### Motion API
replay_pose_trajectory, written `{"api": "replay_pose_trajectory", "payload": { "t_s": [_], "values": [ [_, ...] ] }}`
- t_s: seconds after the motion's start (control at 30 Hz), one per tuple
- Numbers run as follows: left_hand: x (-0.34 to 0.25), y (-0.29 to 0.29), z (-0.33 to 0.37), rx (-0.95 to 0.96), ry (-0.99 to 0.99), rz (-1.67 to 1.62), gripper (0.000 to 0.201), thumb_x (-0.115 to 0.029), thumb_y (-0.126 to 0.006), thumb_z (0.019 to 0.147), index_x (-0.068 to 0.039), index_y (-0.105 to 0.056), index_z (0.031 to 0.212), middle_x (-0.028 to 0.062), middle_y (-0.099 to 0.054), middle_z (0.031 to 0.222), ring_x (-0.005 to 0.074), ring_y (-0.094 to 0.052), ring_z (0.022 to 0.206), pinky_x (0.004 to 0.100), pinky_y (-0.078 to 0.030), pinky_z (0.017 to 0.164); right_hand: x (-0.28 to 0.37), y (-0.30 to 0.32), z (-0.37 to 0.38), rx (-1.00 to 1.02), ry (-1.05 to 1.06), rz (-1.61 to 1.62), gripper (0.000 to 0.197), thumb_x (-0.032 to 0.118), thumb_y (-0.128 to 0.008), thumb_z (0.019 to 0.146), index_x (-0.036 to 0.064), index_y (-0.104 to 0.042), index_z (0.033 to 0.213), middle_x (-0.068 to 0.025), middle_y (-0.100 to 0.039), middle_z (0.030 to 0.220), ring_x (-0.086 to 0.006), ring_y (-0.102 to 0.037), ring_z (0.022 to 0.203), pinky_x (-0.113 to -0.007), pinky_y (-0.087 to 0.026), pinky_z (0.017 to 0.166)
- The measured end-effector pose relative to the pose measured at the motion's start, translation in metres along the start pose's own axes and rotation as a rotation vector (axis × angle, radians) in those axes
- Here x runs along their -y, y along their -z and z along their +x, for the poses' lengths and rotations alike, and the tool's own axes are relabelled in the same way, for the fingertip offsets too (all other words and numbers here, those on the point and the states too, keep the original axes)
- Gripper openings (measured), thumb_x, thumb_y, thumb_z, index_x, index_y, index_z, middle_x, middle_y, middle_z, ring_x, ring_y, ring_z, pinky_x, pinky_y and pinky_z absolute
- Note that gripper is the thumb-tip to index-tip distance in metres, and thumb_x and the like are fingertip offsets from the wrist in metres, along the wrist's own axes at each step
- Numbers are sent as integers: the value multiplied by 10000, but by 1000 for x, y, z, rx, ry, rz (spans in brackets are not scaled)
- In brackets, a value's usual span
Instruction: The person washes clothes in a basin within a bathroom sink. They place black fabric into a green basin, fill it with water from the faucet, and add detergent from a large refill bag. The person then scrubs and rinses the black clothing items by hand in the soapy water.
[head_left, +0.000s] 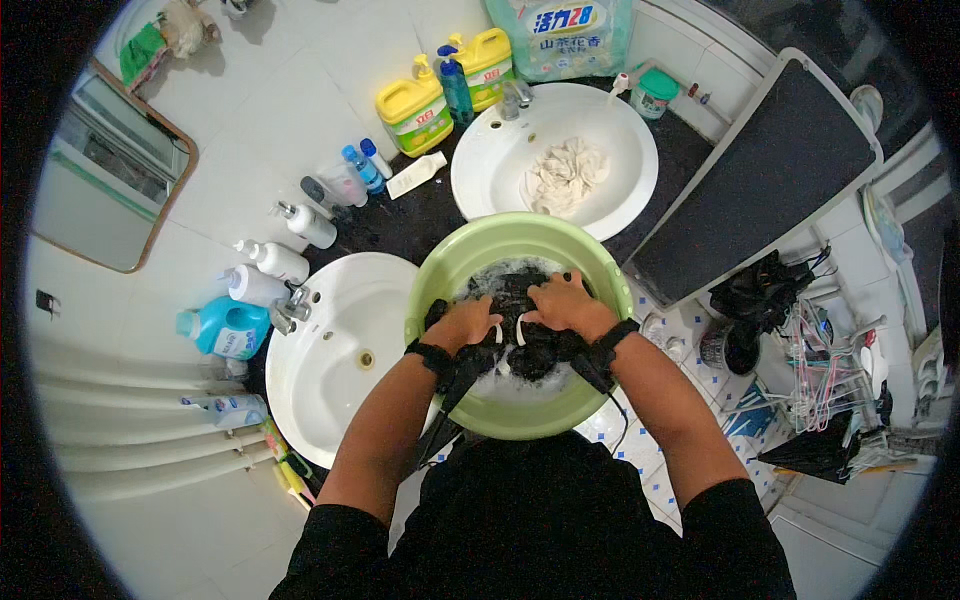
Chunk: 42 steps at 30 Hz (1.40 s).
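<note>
A light green basin (505,425) holds sudsy water and a wet black cloth item (513,288), bunched up in it. My left hand (466,324) grips the cloth on the left side, its fingers curled into the fabric. On the right, my right hand (568,304) is closed on another part of the same cloth. Small white strips show at the fabric between my two hands; what they are I cannot make out. Black bands with cables sit around both wrists. Suds partly hide the cloth, and the fingertips are sunk in its folds.
A white sink (290,370) lies left of the basin. Behind it, another sink (485,185) holds a crumpled off-white cloth (568,175). Bottles, yellow jugs (415,115) and a detergent bag (565,55) line the wall. A dark board (765,180) and hangers (825,365) stand right.
</note>
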<state>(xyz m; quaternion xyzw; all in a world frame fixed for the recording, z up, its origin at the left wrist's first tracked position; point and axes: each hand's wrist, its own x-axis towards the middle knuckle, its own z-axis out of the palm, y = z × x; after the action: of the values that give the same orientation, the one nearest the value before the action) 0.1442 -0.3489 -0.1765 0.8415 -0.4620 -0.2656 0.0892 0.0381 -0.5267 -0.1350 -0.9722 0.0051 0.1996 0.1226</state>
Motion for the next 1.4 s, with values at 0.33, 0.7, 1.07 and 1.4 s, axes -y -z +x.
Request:
{"api": "replay_pose_trajectory", "payload": {
  "t_s": [0.33,0.7,1.07,1.4],
  "values": [
    [-13,-34,43,226,99,288,260,-160,-467,849,0,-615,991,190,-637,913,368,-616,809,468,-490,711,-8,-22,41,158,-261,137,267,214,-478,864,21,-602,1000,-210,-610,1019,-406,-528,1028,-585,-272,940],
    [-28,14,-2,-78,186,107,416,-354,-534,851,32,-537,1003,207,-621,890,350,-615,835,434,-502,677,-16,-7,5,-117,-64,125,435,436,-626,760,36,-626,933,-189,-620,843,-367,-570,900,-460,-385,850],
    [-27,78,-65,-70,162,181,245,-199,-664,691,-29,-652,867,181,-633,824,327,-619,792,416,-494,692,-33,35,-51,-365,136,228,283,279,-681,727,29,-651,855,-202,-612,836,-398,-561,866,-471,-422,816],
    [-18,83,-99,-312,70,-1410,369,-100,-643,712,10,-570,1056,115,-632,940,242,-621,824,356,-500,765,-27,30,-78,-496,251,480,338,318,-618,813,28,-592,985,-189,-595,878,-351,-562,856,-398,-430,819]
  ]
}}
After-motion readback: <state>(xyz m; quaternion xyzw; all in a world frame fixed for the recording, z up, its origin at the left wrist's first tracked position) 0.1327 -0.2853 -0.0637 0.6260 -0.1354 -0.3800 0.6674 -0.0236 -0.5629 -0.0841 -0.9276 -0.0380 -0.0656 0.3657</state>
